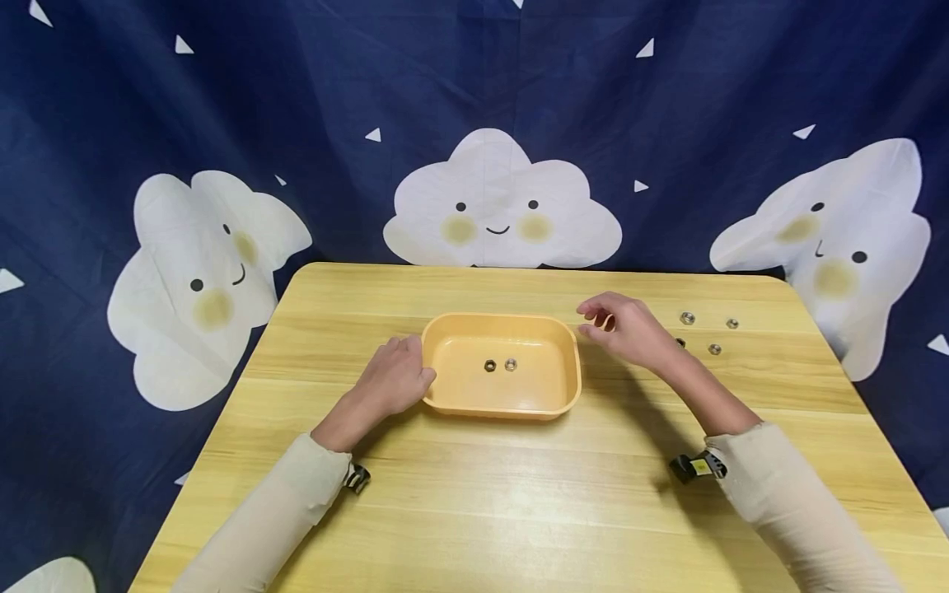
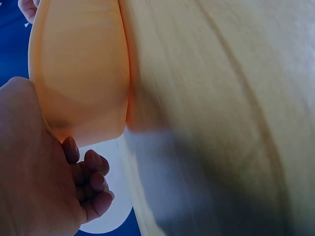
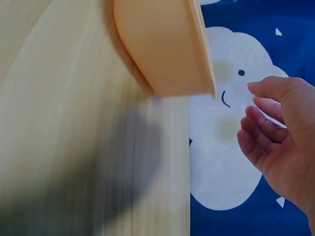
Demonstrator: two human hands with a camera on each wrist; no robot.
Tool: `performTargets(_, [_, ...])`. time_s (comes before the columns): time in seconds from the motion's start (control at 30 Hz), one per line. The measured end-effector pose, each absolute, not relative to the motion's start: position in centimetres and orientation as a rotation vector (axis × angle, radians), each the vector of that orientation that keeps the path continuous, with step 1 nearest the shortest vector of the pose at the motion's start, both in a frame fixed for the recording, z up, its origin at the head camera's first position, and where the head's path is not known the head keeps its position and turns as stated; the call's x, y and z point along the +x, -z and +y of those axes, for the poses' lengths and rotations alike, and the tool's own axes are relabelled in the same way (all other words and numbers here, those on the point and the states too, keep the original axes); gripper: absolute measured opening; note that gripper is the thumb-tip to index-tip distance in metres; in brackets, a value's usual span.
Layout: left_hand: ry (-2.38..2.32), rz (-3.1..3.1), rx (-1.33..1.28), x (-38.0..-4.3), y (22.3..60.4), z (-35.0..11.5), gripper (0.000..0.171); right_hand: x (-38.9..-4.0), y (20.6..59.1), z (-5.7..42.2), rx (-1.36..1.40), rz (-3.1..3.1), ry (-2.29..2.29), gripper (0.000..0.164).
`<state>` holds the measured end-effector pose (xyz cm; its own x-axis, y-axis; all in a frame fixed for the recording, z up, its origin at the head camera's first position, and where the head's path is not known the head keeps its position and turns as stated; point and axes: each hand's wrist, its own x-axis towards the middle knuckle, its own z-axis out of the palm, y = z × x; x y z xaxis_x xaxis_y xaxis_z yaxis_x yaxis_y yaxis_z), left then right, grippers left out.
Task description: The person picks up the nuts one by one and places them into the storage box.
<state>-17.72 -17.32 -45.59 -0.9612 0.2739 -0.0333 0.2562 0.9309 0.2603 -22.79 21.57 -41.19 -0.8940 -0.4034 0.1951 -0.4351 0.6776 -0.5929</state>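
Observation:
An orange plastic tray [image 1: 474,409] sits on the wooden table, with a dark hex nut [image 1: 490,366] and a silver hex nut [image 1: 511,364] side by side on its floor. My left hand [image 1: 393,375] grips the tray's left rim, thumb over the edge; in the left wrist view its fingers [image 2: 93,164] curl below the rim. Just off the tray's far right corner, my right hand [image 1: 626,328] hovers with loosely bent fingers. The right wrist view shows that hand [image 3: 280,128] apart from the tray wall [image 3: 162,49], with nothing visible in its fingers.
To the right lie silver nuts [image 1: 688,318] [image 1: 732,324] [image 1: 715,349] and a dark nut [image 1: 680,342], partly hidden by my right forearm. A dark blue curtain [image 1: 334,82] with cloud prints hangs right behind the table's far edge.

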Motion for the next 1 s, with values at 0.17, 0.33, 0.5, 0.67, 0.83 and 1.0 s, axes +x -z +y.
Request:
performTargets(0.17, [-0.400, 3.025, 0.415, -17.8, 45.6, -17.3, 0.024, -23.1, 41.1, 22.6, 0.686, -2.819, -1.010, 0.026])
performTargets(0.33, [-0.409, 3.017, 0.419, -17.8, 45.6, -17.3, 0.022, -23.5, 41.3, 23.5, 0.643, -2.834, -0.985, 0.027])
performTargets(0.5, [-0.410, 3.014, 0.411, -17.8, 45.7, -17.4, 0.022, -23.8, 41.7, 24.4, 0.624, -2.842, -0.976, 0.027])
performTargets(0.67, [-0.404, 3.022, 0.420, -17.8, 45.9, -17.5, 0.022, -24.0, 42.0, 25.3, 0.583, -2.869, -0.949, 0.029])
performTargets(0.83, [-0.410, 3.016, 0.410, -17.8, 46.0, -17.5, 0.022, -24.2, 42.3, 26.1, 0.556, -2.888, -0.936, 0.030])
performTargets(1.0, [-0.404, 3.012, 0.408, -17.8, 45.9, -17.5, 0.022, -24.3, 42.5, 26.8, 0.521, -2.898, -0.930, 0.031])
